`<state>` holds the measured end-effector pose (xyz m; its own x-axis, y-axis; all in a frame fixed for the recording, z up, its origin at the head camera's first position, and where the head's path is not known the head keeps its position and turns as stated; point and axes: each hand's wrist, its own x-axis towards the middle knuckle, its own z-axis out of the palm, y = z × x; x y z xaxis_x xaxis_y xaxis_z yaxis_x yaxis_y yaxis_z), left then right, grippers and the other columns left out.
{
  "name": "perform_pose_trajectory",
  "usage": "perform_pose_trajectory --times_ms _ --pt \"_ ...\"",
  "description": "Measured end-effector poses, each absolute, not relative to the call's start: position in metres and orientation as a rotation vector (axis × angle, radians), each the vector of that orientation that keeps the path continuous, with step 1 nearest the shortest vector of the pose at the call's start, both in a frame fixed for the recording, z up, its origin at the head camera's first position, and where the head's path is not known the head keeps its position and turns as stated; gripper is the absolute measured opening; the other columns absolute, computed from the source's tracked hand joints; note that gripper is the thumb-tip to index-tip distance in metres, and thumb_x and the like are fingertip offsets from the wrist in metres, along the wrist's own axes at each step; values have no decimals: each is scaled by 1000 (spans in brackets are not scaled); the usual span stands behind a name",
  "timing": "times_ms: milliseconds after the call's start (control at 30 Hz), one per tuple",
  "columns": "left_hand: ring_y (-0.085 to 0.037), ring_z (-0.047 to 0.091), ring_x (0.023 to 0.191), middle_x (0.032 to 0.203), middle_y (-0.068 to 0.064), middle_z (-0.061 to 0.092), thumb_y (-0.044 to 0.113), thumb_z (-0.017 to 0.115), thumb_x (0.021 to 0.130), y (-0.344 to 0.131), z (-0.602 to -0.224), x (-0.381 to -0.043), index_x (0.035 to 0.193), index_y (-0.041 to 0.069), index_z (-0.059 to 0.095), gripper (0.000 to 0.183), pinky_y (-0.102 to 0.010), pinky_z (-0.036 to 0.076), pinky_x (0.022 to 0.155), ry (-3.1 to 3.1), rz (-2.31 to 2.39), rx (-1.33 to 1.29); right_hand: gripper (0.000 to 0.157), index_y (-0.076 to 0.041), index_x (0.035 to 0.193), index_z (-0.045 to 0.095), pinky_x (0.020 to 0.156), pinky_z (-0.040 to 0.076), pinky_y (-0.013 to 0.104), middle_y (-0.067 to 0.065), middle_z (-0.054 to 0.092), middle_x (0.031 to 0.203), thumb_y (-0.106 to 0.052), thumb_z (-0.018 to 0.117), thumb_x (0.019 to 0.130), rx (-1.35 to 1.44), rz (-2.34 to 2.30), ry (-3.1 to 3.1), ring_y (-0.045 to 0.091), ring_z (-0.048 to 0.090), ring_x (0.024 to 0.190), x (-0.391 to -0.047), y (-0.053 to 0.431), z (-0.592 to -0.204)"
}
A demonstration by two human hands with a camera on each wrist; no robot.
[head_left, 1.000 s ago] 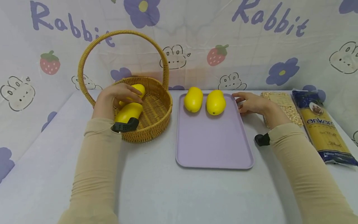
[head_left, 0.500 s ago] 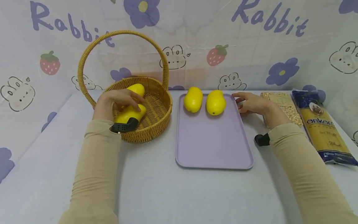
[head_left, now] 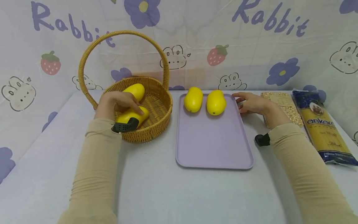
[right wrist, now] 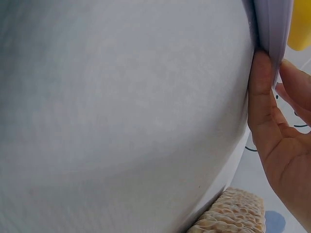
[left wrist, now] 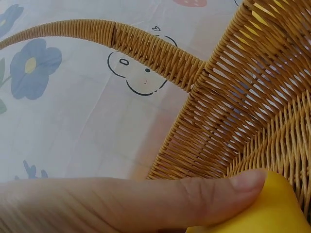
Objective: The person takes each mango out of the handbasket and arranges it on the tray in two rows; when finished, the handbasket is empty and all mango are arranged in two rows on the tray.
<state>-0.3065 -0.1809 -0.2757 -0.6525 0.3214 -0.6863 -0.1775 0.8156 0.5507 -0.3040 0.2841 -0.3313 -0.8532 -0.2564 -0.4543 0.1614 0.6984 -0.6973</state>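
Note:
Inside the wicker basket [head_left: 146, 133] my left hand [head_left: 121, 100] grips a yellow mango [head_left: 144, 115] from above. The left wrist view shows my thumb [left wrist: 194, 199] lying along the smooth side of that mango [left wrist: 274, 211]; the other fingers are out of sight. A second mango [head_left: 137, 91] lies behind it in the basket. Over on the right, my right hand [head_left: 251, 104] pinches the lilac tray [head_left: 212, 143] at its far right corner. In the right wrist view, fingers [right wrist: 261, 92] lie on both sides of the tray's rim [right wrist: 276, 34].
Two more mangoes, a left one [head_left: 193, 100] and a right one [head_left: 216, 102], rest at the tray's far end. A bag of corn kernels [head_left: 289, 110] and a pasta packet [head_left: 321, 124] lie to the right. The basket's tall handle [head_left: 126, 32] arches over it.
My left hand has come down and nearer onto the front mango, which has shifted slightly to the right, and now grips it. The right hand and tray have stayed put.

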Motion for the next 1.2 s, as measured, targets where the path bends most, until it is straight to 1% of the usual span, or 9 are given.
perform_pose_trajectory --times_ms 133,267,367,567,667,833,967,1100,1200 --pt "-23 49 119 125 -10 44 30 67 92 -180 -276 -306 135 -2 44 58 -34 45 107 2121 746 88 84 -11 159 12 82 53 22 28 21 156 7 52 88 -79 -1043 2377 32 40 115 -304 284 -331" --pt "-29 44 129 138 -15 40 36 66 92 -180 -274 -304 148 3 34 72 -42 41 114 2114 706 67 83 -11 159 12 82 53 22 28 21 156 6 51 88 -86 -1046 2376 31 40 115 -304 284 -331" --pt "-33 40 136 148 -18 34 40 67 91 -179 -272 -303 154 8 26 82 -48 39 116 2129 677 41 82 -9 159 12 81 52 22 29 22 156 6 51 88 -94 -1048 2381 31 41 114 -303 284 -331" --pt "-32 42 134 150 -17 30 34 66 93 -178 -269 -304 156 7 22 81 -48 38 117 2112 819 82 81 -9 159 14 80 52 22 28 24 155 7 51 88 -92 -1044 2389 30 41 113 -303 282 -330" --pt "-34 41 138 154 -16 29 36 67 92 -176 -264 -306 157 7 21 84 -51 39 116 2175 897 117 82 -9 159 13 80 52 23 28 24 155 7 51 88 -99 -1043 2389 30 41 113 -303 282 -329" --pt "-39 41 141 154 -14 37 34 66 94 -166 -247 -307 156 11 29 75 -54 41 114 2236 1062 190 82 -7 158 12 78 53 23 30 23 154 8 51 88 -123 -1044 2391 30 42 112 -304 284 -328" --pt "-33 45 135 148 -12 41 26 62 97 -156 -236 -304 154 13 34 65 -54 40 114 2172 1221 254 81 -7 158 12 78 52 23 30 23 154 8 50 88 -124 -1043 2385 29 42 111 -304 284 -328" --pt "-29 46 133 145 -8 43 24 58 98 -147 -228 -299 155 16 32 63 -56 38 115 2093 1317 346 82 -8 159 12 80 51 23 29 23 155 8 50 88 -111 -1039 2384 31 41 113 -303 284 -328" --pt "-26 51 125 137 -6 50 24 55 100 -140 -225 -295 154 16 34 58 -51 44 111 2058 1376 373 82 -8 159 12 81 52 23 29 23 155 7 50 88 -104 -1040 2383 31 41 114 -301 283 -328"
